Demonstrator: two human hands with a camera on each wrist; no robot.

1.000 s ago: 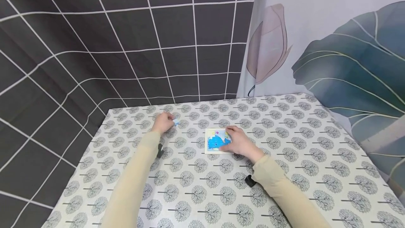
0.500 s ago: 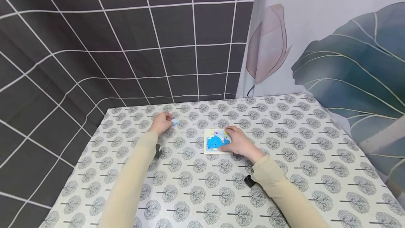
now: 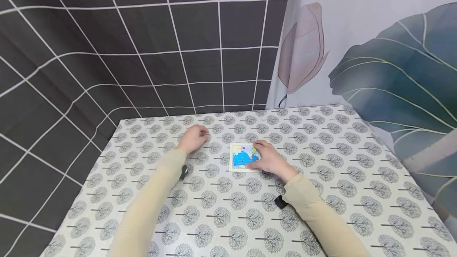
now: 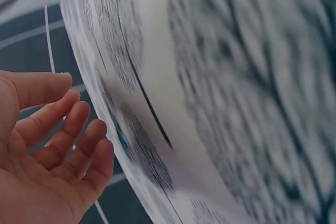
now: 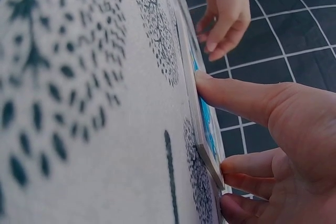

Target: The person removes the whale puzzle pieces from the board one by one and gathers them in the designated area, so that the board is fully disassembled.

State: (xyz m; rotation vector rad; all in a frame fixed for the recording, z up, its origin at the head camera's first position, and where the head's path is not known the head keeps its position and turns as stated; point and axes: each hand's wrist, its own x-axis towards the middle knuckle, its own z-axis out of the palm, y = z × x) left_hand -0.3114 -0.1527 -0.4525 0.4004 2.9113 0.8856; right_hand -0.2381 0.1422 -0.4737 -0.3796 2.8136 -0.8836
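Observation:
A square whale puzzle (image 3: 240,158) with a pale frame lies on the patterned tablecloth in the head view. My right hand (image 3: 267,157) grips it at its right side. In the right wrist view the thumb rests on the blue picture, with the other fingers at the board's edge. Left of the puzzle, my left hand (image 3: 194,138) hovers low over the cloth, palm down, fingertips pointing right. Its thumb and index tips are close together in the left wrist view, the other fingers loosely curled (image 4: 79,150); I cannot tell whether a small piece is between them.
The tablecloth (image 3: 221,201) carries rows of printed grey trees. A dark grid curtain (image 3: 192,66) hangs behind and left; a pale curtain with large leaves (image 3: 403,70) hangs at the right. Each wrist bears a black camera mount (image 3: 281,202).
My left hand has moved slightly right, and the small light-blue piece seen earlier at its fingertips is now out of sight. The right hand stays on the puzzle.

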